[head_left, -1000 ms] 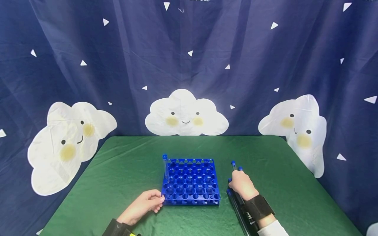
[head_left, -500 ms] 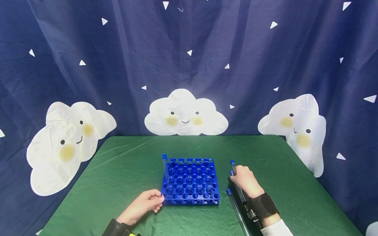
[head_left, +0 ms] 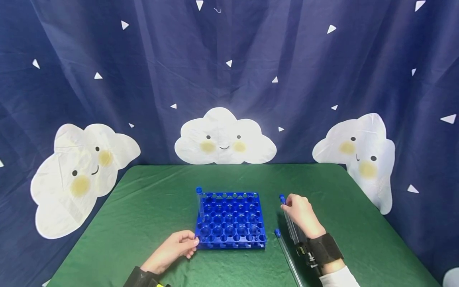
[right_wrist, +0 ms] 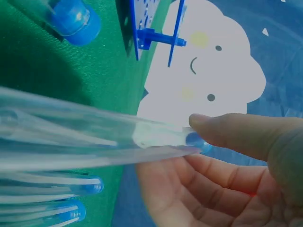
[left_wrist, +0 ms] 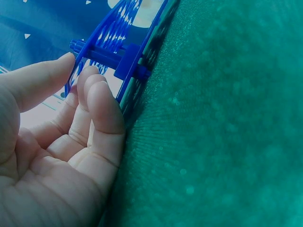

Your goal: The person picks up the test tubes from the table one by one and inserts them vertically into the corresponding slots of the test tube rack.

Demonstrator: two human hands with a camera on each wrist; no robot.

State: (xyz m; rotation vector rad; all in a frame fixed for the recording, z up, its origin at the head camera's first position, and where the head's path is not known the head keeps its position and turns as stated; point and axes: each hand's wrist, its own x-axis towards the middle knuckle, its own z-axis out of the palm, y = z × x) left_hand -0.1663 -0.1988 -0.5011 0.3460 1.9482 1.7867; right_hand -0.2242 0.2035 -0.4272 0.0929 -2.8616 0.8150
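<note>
Tube (head_left: 288, 221) in my right hand (head_left: 303, 213), pinched near its blue cap between thumb and curled fingers, the capped end lifted ahead of my knuckles and the clear body running back under my wrist. My left hand (head_left: 172, 250) rests on the green tablecloth (head_left: 150, 207) with its fingertips (left_wrist: 102, 101) curled against the near left corner of the blue rack (head_left: 231, 221), steadying it. One capped tube (head_left: 199, 203) already stands in the rack's far left corner, well beyond my left fingers. Another loose tube (head_left: 285, 251) lies just left of my right wrist, and the wrist view shows more capped ends (right_wrist: 85, 198) beside it.

I judge the grip risky: I hold the tube at one end only, so its long body could swing or slip as I raise it, and knock the loose ones rolling. If my left fingers ease off, the light rack could skid when a tube goes in off-centre.

Compared with a second ago, my right hand has moved farther from me and lifted this tube's capped end clear of the others; my left hand has not shifted.
</note>
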